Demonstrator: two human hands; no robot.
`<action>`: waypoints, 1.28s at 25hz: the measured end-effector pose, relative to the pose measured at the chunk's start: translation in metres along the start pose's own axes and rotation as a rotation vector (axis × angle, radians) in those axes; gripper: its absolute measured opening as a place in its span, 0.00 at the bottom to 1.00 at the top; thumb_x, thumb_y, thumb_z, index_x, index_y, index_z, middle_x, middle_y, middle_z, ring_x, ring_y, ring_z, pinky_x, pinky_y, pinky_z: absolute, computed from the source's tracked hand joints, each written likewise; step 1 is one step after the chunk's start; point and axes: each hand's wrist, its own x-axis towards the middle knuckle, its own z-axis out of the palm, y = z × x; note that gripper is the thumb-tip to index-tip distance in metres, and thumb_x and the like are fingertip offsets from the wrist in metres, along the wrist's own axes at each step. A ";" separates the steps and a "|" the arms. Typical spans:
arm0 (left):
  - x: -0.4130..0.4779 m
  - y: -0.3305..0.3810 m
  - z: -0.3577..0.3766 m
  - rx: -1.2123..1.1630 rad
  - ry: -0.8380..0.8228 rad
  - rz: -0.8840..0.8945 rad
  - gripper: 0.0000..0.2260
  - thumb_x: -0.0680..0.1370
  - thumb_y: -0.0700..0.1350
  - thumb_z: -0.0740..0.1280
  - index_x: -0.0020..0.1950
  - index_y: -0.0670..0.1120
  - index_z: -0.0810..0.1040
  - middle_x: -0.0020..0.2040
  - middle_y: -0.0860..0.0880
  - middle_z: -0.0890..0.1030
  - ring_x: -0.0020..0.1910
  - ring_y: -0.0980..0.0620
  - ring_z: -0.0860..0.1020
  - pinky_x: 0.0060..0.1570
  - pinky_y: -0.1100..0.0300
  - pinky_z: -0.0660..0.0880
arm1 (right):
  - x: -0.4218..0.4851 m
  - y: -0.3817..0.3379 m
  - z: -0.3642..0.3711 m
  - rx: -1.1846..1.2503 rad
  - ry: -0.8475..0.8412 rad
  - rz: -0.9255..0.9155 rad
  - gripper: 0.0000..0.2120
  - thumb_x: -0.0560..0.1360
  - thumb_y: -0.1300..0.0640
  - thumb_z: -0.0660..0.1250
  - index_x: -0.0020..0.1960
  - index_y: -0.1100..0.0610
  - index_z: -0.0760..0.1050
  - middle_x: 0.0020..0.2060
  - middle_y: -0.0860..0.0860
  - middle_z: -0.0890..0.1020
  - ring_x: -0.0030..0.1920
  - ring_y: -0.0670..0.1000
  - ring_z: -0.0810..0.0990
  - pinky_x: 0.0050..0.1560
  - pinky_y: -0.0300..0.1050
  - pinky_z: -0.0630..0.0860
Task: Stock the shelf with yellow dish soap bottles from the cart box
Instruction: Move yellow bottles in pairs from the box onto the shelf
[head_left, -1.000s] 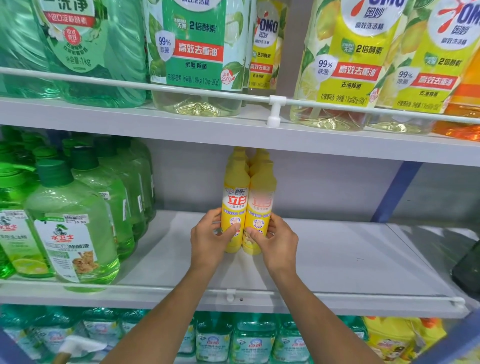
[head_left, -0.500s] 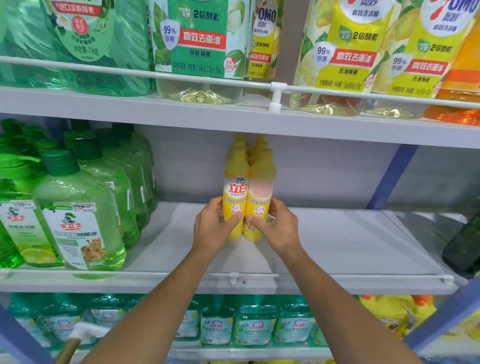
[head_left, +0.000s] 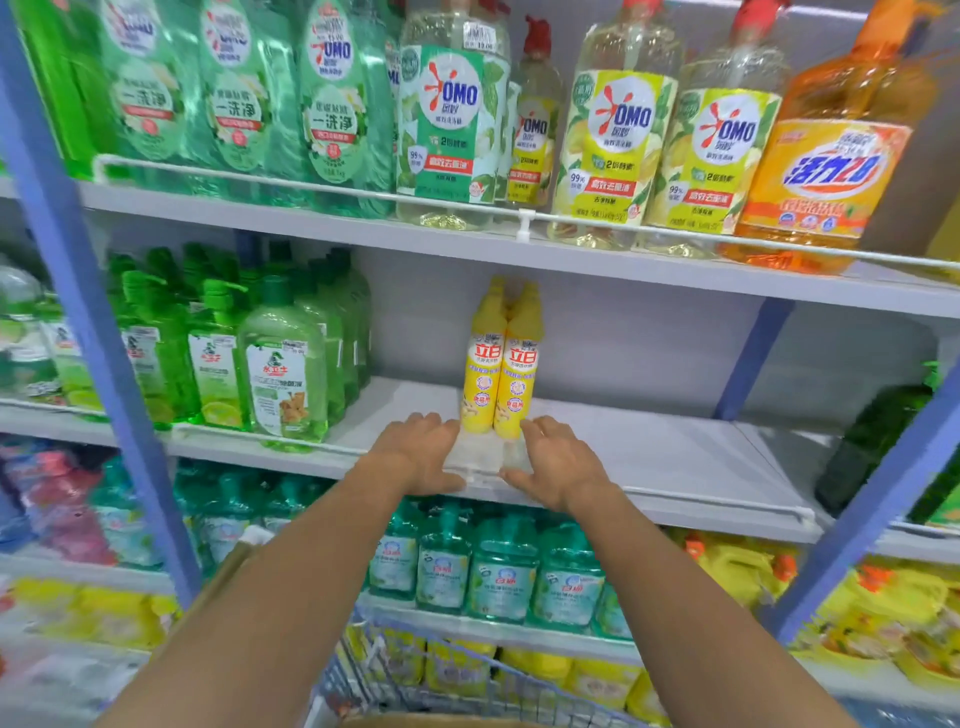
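Two yellow dish soap bottles (head_left: 500, 366) stand upright side by side on the white middle shelf (head_left: 675, 452), toward its back. My left hand (head_left: 421, 452) and my right hand (head_left: 558, 462) lie just in front of the bottles' bases near the shelf's front edge. Both have relaxed fingers and hold nothing. The fingertips are close to the bottles, and I cannot tell whether they touch. The blue wire cart (head_left: 415, 686) shows at the bottom between my forearms. A brown box edge (head_left: 441, 722) is barely visible at the frame's bottom.
Green soap bottles (head_left: 280, 374) fill the shelf's left part and a dark green bottle (head_left: 872, 447) stands at the far right. Bare shelf lies either side of the yellow pair. A thin white rail (head_left: 717, 501) runs along the front edge. Blue uprights (head_left: 88, 312) frame the bay.
Both hands have let go of the yellow bottles and drawn back toward the shelf's front edge. The bottles now stand on their own. My view has pulled back and widened.
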 end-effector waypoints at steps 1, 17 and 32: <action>-0.016 0.007 0.002 0.035 0.013 -0.002 0.35 0.74 0.64 0.68 0.74 0.47 0.64 0.68 0.43 0.71 0.67 0.42 0.70 0.64 0.46 0.72 | -0.013 -0.006 0.002 -0.039 -0.009 -0.032 0.36 0.76 0.36 0.65 0.76 0.55 0.62 0.71 0.56 0.69 0.69 0.59 0.69 0.66 0.57 0.73; -0.174 0.079 0.236 -0.135 -0.347 -0.084 0.39 0.73 0.67 0.68 0.76 0.46 0.63 0.73 0.43 0.69 0.72 0.40 0.68 0.68 0.42 0.70 | -0.198 0.006 0.187 0.033 -0.374 -0.052 0.35 0.79 0.37 0.63 0.79 0.55 0.58 0.76 0.57 0.63 0.75 0.61 0.64 0.69 0.62 0.71; -0.163 0.044 0.459 -0.275 -0.700 -0.050 0.37 0.75 0.65 0.67 0.77 0.47 0.61 0.74 0.43 0.67 0.72 0.41 0.68 0.65 0.45 0.72 | -0.223 0.031 0.387 0.056 -0.717 0.235 0.33 0.81 0.38 0.61 0.77 0.57 0.60 0.74 0.57 0.65 0.73 0.61 0.66 0.60 0.57 0.75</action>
